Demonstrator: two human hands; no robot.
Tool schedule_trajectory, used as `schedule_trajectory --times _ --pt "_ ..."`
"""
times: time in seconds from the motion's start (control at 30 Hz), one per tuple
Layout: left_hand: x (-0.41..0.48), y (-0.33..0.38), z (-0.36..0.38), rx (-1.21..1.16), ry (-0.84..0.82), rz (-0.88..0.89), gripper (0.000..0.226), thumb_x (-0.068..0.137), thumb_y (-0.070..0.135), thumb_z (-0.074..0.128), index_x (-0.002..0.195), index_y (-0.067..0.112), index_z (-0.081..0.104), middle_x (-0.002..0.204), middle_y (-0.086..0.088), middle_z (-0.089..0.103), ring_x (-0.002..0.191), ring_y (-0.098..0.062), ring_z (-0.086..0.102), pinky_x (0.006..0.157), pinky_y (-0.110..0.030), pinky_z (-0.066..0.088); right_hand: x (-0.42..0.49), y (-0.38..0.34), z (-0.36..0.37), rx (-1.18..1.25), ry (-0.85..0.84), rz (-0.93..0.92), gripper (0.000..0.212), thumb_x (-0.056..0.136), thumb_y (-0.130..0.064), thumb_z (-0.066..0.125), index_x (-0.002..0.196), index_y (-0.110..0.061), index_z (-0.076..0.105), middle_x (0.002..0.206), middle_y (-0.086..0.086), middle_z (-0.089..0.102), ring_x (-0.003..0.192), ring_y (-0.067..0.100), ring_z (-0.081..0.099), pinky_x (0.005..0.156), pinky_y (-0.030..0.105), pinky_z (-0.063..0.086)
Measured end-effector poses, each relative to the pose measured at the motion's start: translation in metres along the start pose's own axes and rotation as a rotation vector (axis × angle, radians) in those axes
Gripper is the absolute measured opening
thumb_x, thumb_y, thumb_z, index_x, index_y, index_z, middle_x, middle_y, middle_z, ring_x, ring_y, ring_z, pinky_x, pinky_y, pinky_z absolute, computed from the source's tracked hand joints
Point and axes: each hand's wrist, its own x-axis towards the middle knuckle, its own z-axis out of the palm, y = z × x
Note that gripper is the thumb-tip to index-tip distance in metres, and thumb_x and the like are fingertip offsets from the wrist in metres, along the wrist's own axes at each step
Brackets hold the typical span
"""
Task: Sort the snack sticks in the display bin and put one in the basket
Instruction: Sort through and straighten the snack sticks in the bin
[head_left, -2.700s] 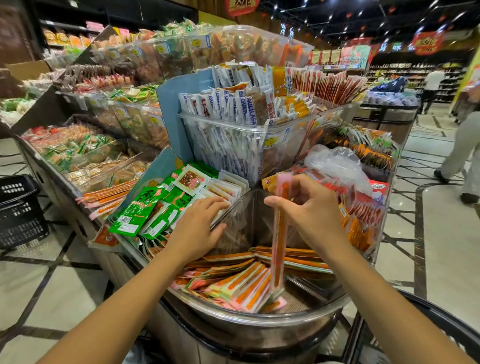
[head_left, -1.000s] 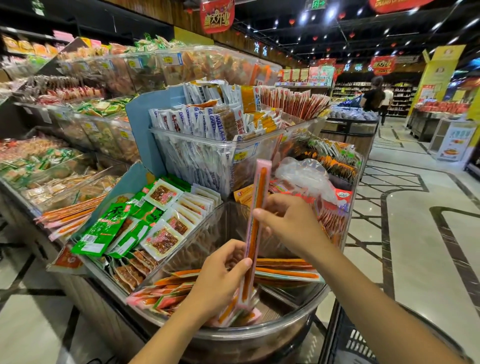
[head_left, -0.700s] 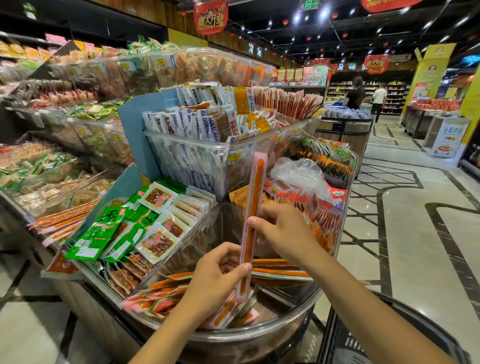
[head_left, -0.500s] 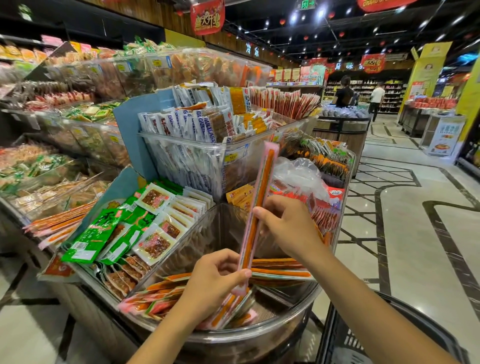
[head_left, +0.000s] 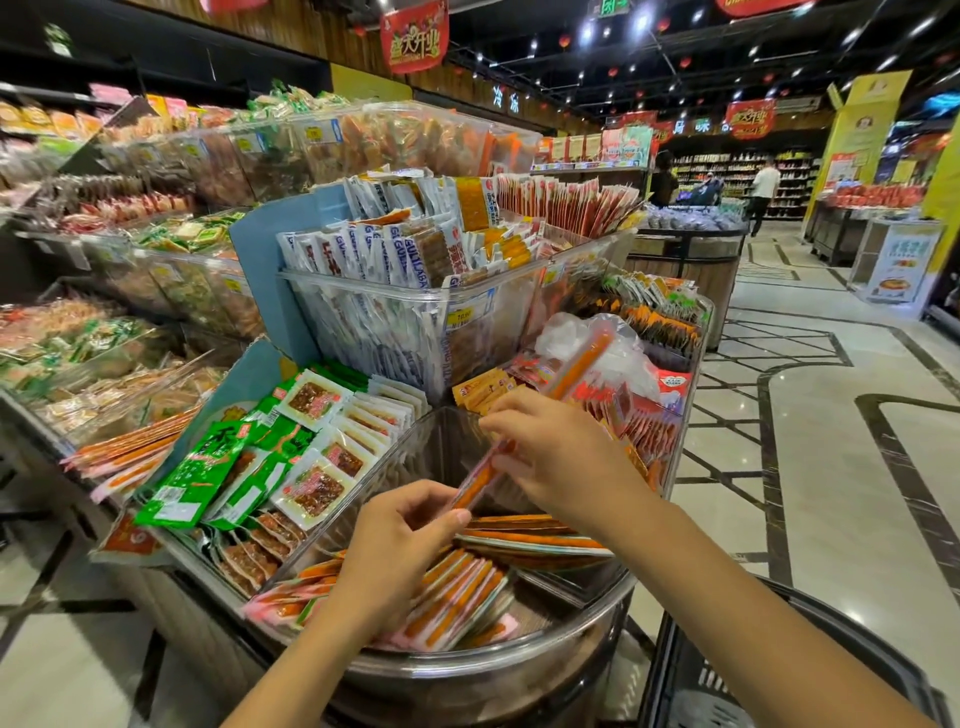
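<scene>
- We held one snack stick (head_left: 582, 361) in both hands above the display bin (head_left: 493, 662). It slanted from lower left to upper right, and its orange filling showed through a pink-edged wrapper.
- Our left hand (head_left: 400, 540) pinched the stick's lower end between the thumb and curled fingers.
- Our right hand (head_left: 561, 457) gripped it higher up, about the middle, with the fingers curled over it and the back of the hand toward us.
- The stick's top stretch stood out beyond the right fingers, in front of a crumpled clear plastic bag (head_left: 563, 332).
- The two hands were near each other but apart, and a short length of the stick showed between them.
- Below the hands, loose snack sticks (head_left: 457, 597) lay flat in the bin in a fanned heap near the front rim. A second stack (head_left: 535, 538) lay crosswise behind it, under our right wrist.
- The held stick hung clear of both piles.
- The black basket (head_left: 719, 680) sat low at the right, just beside the bin and under our right forearm. Only its rim and part of its slotted inside showed.
- Left of the bin, green packets (head_left: 195, 475) lay in the neighbouring compartment. Above, a clear tub held upright white-and-blue packets (head_left: 363, 260).
</scene>
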Motion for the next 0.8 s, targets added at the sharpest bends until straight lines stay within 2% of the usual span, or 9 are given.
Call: schedule_trajectory --times 0.13,0.2,0.3,0.4,0.47,0.57,0.63,0.73,0.8 --pt "0.008 0.017 -0.030 0.047 0.049 0.041 0.018 0.086 0.011 0.077 0.089 0.028 0.080 0.075 0.011 0.074 0.070 -0.003 0.066 0.064 -0.014 0.048 0.007 0.004 -0.006 -0.001 -0.093 0.042 0.025 0.092 -0.026 0.071 0.116 -0.022 0.074 0.107 -0.003 0.066 0.101 0.020 0.061 0.084 0.044 0.053" --pt "0.014 0.029 -0.046 0.008 0.077 0.048 0.016 0.081 0.010 0.080 0.087 0.024 0.081 0.077 0.002 0.076 0.068 -0.011 0.068 0.062 -0.025 0.054 0.011 0.005 -0.008 0.042 -0.131 0.064 0.021 0.092 -0.027 0.071 0.113 -0.023 0.075 0.102 -0.006 0.063 0.098 0.017 0.059 0.085 0.041 0.051" --pt "0.024 0.050 -0.064 -0.100 0.173 0.066 0.027 0.068 0.016 0.085 0.093 0.013 0.075 0.077 -0.007 0.075 0.062 -0.015 0.067 0.056 -0.027 0.054 0.016 0.001 -0.007 0.136 -0.118 0.085 0.014 0.092 -0.030 0.072 0.103 -0.021 0.075 0.096 -0.007 0.063 0.092 0.013 0.056 0.080 0.030 0.044" --pt "0.035 0.065 -0.074 -0.200 0.187 0.094 0.032 0.071 0.014 0.082 0.100 0.008 0.069 0.081 -0.014 0.075 0.063 -0.020 0.066 0.059 -0.036 0.054 0.021 -0.001 -0.009 0.271 -0.053 0.157 0.007 0.092 -0.028 0.072 0.095 -0.022 0.071 0.091 -0.007 0.064 0.078 0.003 0.051 0.068 0.015 0.035" --pt "0.037 0.067 -0.070 -0.204 0.161 0.085 0.024 0.077 0.009 0.079 0.099 0.008 0.069 0.083 -0.014 0.075 0.067 -0.019 0.068 0.055 -0.028 0.055 0.022 0.000 -0.010 0.378 0.019 0.251 0.005 0.092 -0.026 0.071 0.089 -0.024 0.067 0.084 -0.011 0.063 0.072 0.001 0.055 0.067 0.013 0.039" --pt "0.035 0.052 -0.051 -0.121 0.071 0.021 0.015 0.082 0.007 0.078 0.095 0.012 0.073 0.082 -0.007 0.076 0.073 -0.011 0.069 0.057 -0.021 0.052 0.021 0.004 -0.007 0.677 0.113 0.407 0.005 0.094 -0.019 0.070 0.091 -0.016 0.067 0.084 0.003 0.069 0.072 0.019 0.068 0.071 0.039 0.059" --pt "0.032 0.038 -0.036 -0.073 -0.053 -0.032 0.017 0.082 0.010 0.079 0.096 0.017 0.074 0.088 -0.001 0.078 0.082 -0.011 0.072 0.068 -0.022 0.054 0.018 0.004 -0.005 0.826 0.152 0.476 0.007 0.095 -0.014 0.067 0.096 -0.008 0.065 0.089 0.015 0.070 0.068 0.024 0.070 0.070 0.045 0.061" --pt "0.029 0.026 -0.019 0.035 -0.216 -0.034 0.018 0.084 0.014 0.080 0.101 0.019 0.075 0.092 -0.001 0.078 0.086 -0.015 0.074 0.082 -0.031 0.058 0.014 0.003 -0.001 1.007 0.200 0.565 0.013 0.097 -0.008 0.064 0.100 0.003 0.060 0.084 0.014 0.068 0.059 0.016 0.068 0.060 0.034 0.058" --pt "0.027 0.025 -0.011 0.021 -0.294 -0.024 0.013 0.088 0.013 0.077 0.101 0.014 0.074 0.083 -0.009 0.076 0.074 -0.019 0.072 0.072 -0.031 0.058 0.012 0.005 0.001 1.094 0.230 0.607 0.012 0.098 -0.006 0.062 0.101 0.005 0.058 0.075 0.009 0.067 0.059 0.015 0.068 0.054 0.026 0.055"
